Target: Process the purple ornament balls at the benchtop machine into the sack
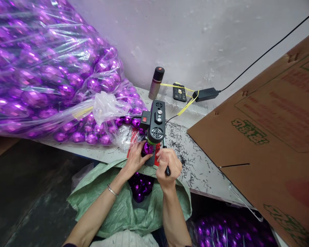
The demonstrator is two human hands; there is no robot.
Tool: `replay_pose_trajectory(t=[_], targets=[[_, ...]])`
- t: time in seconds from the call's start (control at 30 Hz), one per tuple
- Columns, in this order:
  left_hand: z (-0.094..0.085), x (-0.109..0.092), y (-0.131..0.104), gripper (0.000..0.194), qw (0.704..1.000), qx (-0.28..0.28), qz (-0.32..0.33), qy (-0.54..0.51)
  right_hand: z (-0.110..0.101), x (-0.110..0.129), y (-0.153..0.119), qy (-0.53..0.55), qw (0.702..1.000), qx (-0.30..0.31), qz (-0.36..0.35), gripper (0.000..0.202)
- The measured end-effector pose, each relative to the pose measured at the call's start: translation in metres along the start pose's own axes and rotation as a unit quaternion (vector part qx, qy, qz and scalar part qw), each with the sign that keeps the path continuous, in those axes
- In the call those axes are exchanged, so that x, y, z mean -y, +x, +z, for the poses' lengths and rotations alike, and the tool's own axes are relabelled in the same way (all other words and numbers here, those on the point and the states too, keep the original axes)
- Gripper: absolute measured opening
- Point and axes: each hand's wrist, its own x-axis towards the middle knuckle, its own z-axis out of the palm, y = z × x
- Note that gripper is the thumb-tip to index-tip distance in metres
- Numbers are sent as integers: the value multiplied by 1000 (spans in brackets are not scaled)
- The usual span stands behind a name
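A small black bench machine with a red switch stands at the table's front edge. My left hand holds a purple faceted ball under the machine's head. My right hand is closed around the machine's black lever handle, just right of the ball. Below my hands a green woven sack lies open with several purple balls inside.
A huge clear plastic bag of purple balls fills the table's left. A brown cardboard sheet leans at the right. A grey bottle, remote and power adapter sit by the wall. Black shavings litter the table.
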Motion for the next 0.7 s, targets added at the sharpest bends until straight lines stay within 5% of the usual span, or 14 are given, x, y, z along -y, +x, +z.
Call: replay_pose_trajectory(t=[0.33,0.7], targets=[[-7,18,-2,59,999,25,8,18,0,1,3,0,1000,0,-4,26],[11,17,-7,61,999,18,-21,-26,-1,-1,-2,-3,1000,8,-6,26]])
